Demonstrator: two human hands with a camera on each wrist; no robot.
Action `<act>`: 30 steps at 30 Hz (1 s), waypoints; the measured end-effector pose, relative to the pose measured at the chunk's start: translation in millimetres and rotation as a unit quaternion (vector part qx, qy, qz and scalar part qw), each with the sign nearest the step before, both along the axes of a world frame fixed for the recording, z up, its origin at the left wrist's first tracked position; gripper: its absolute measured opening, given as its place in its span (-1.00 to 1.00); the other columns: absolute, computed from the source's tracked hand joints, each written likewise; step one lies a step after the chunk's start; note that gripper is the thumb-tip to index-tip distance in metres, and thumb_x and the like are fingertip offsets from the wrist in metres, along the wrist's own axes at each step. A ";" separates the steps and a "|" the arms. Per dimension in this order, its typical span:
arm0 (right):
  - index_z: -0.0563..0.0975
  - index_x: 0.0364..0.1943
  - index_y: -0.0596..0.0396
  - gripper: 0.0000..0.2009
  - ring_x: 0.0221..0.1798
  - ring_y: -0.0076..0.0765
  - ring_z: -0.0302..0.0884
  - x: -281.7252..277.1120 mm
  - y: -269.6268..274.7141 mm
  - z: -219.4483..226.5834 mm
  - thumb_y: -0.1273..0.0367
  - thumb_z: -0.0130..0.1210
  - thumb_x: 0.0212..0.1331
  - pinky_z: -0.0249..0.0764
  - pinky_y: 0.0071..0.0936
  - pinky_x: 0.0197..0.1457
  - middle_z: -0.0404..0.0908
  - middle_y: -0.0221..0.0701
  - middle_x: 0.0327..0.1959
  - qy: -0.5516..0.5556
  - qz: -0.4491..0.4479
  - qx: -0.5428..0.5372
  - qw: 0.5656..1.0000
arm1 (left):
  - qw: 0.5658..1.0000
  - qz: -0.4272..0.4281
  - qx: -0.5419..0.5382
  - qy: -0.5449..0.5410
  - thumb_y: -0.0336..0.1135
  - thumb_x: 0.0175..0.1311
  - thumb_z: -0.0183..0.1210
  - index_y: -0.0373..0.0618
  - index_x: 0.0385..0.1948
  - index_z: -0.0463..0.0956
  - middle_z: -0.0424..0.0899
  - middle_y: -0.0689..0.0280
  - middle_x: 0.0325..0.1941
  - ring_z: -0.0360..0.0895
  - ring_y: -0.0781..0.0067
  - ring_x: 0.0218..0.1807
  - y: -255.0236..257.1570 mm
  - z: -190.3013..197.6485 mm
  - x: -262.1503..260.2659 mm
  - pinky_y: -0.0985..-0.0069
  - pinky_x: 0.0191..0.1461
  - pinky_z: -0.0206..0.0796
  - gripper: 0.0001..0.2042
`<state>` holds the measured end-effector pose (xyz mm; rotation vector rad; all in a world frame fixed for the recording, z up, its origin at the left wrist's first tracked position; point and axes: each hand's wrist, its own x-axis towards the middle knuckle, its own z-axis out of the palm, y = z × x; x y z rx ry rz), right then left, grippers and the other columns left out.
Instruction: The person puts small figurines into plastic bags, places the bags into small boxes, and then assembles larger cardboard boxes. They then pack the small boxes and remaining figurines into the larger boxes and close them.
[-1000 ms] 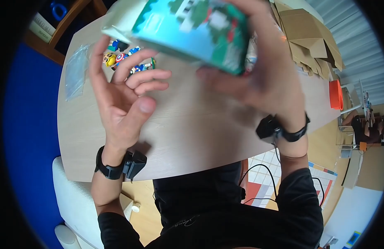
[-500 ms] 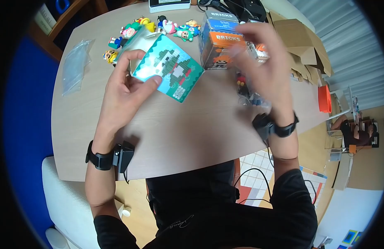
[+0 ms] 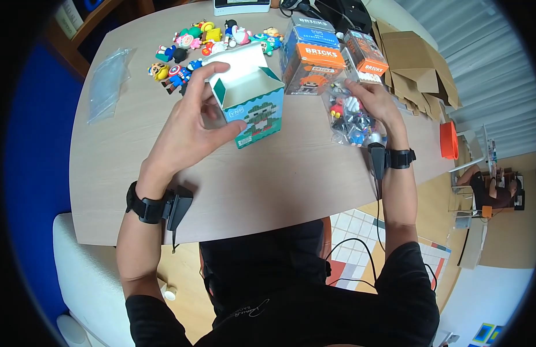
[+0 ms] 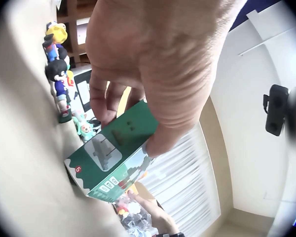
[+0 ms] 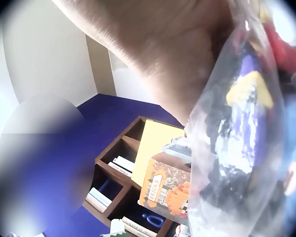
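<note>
My left hand (image 3: 184, 130) grips a teal-and-green brick toy box (image 3: 259, 118) by its side, thumb on the printed front and fingers behind. The box has its lid flap up, and its white inside shows with nothing visible in it. Its green side panel (image 4: 113, 143) faces the left wrist camera. On the right, my right hand (image 3: 380, 107) pinches the top of a clear plastic bag (image 3: 354, 127) with several small figures inside. That bag (image 5: 237, 153) fills the right part of the right wrist view, where the fingertips are hidden.
Several cartoon figures (image 3: 213, 34) stand and lie behind the teal box. Orange and blue brick boxes (image 3: 314, 63) are stacked at the back centre, another orange box (image 3: 366, 52) beside them. Flattened cardboard (image 3: 421, 58) lies at back right, a clear bag (image 3: 109, 84) at left.
The teal box passed from my right hand to my left and turned so its open top faces up toward me. My right hand moved down to the bag of figures and took hold of it.
</note>
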<state>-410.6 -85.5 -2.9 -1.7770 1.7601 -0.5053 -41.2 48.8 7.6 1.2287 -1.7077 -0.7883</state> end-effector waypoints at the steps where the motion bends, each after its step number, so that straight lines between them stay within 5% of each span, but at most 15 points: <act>1: 0.63 -0.35 0.27 -0.47 -0.48 -0.55 0.45 6.2 1.6 3.7 -0.05 0.21 0.14 0.34 -0.55 -0.39 0.59 -0.43 -0.52 0.014 -0.013 0.000 1.000 | 1.000 -0.003 0.001 0.001 -0.41 -0.02 0.40 0.07 0.27 0.17 0.49 0.32 -0.44 0.37 0.45 -0.35 0.0 0.5 -0.4 0.50 -0.20 0.26 -0.24; 8: 0.59 -0.38 0.15 -0.70 -0.51 -0.69 0.42 8.4 -2.2 9.6 0.16 0.26 0.19 0.30 -0.65 -0.49 0.57 -0.51 -0.53 -0.036 -0.033 0.018 0.999 | 1.000 -0.001 0.007 -0.009 -0.39 0.00 0.40 0.12 0.28 0.17 0.51 0.31 -0.41 0.40 0.45 -0.32 -0.3 -0.6 0.0 0.50 -0.19 0.30 -0.24; 11: 0.56 -0.32 0.13 -0.75 -0.55 -0.74 0.36 5.8 6.1 8.7 0.21 0.22 0.25 0.27 -0.70 -0.55 0.56 -0.52 -0.50 -0.129 -0.033 0.019 0.991 | 0.998 -0.007 0.062 -0.021 -0.54 0.01 0.35 -0.06 0.28 0.18 0.54 0.26 0.05 0.47 0.53 -0.05 1.4 7.6 0.7 0.55 -0.04 0.30 -0.27; 15: 0.50 -0.24 0.11 -0.81 -0.60 -0.75 0.30 0.5 14.4 2.6 0.27 0.10 0.35 0.27 -0.69 -0.60 0.57 -0.53 -0.42 -0.168 -0.043 -0.039 0.984 | 0.999 -0.008 0.038 -0.014 -0.55 0.02 0.34 -0.05 0.28 0.18 0.55 0.27 0.03 0.48 0.53 -0.06 2.7 6.1 1.5 0.55 -0.04 0.29 -0.28; 17: 0.47 -0.19 0.14 -0.84 -0.53 -0.69 0.40 -2.1 19.6 1.8 0.32 0.06 0.35 0.37 -0.66 -0.50 0.55 -0.49 -0.40 -0.274 -0.036 -0.053 0.960 | 0.999 -0.007 0.037 -0.011 -0.55 0.02 0.33 -0.04 0.28 0.18 0.56 0.28 0.02 0.48 0.54 -0.06 2.6 4.9 1.8 0.54 -0.03 0.29 -0.28; 20: 0.43 -0.13 0.14 -0.87 -0.38 -0.63 0.48 -4.9 25.1 -3.3 0.38 -0.01 0.39 0.47 -0.60 -0.30 0.55 -0.45 -0.32 -0.433 -0.018 -0.109 0.894 | 1.000 -0.011 0.002 0.003 -0.39 0.01 0.39 0.12 0.29 0.16 0.54 0.32 -0.39 0.42 0.47 -0.31 -0.3 -3.0 2.4 0.51 -0.18 0.31 -0.24; 21: 0.41 -0.11 0.13 -0.88 -0.32 -0.61 0.49 -6.7 25.8 -5.8 0.39 -0.03 0.41 0.49 -0.58 -0.22 0.55 -0.44 -0.28 -0.484 -0.010 -0.134 0.864 | 1.000 -0.016 0.001 0.009 -0.39 0.02 0.39 0.12 0.30 0.16 0.56 0.32 -0.38 0.41 0.47 -0.31 -0.8 -4.1 1.8 0.51 -0.18 0.31 -0.24; 25: 0.39 0.01 0.16 -0.81 0.05 -0.49 0.47 -4.4 38.4 1.1 0.40 -0.05 0.41 0.39 -0.42 0.20 0.54 -0.35 -0.03 -0.558 0.066 -0.183 0.807 | 0.999 -0.033 0.001 0.025 -0.40 0.02 0.39 0.12 0.30 0.15 0.61 0.29 -0.33 0.40 0.47 -0.30 -0.9 -5.8 -0.1 0.51 -0.16 0.30 -0.23; 30: 0.35 0.12 0.17 -0.74 0.15 -0.45 0.48 15.8 51.8 6.3 0.41 -0.09 0.42 0.39 -0.43 0.27 0.53 -0.30 0.09 -0.560 0.061 -0.239 0.791 | 0.999 -0.037 0.011 0.025 -0.41 0.02 0.39 0.12 0.30 0.15 0.56 0.33 -0.38 0.39 0.48 -0.30 -0.7 -4.1 0.8 0.51 -0.16 0.28 -0.23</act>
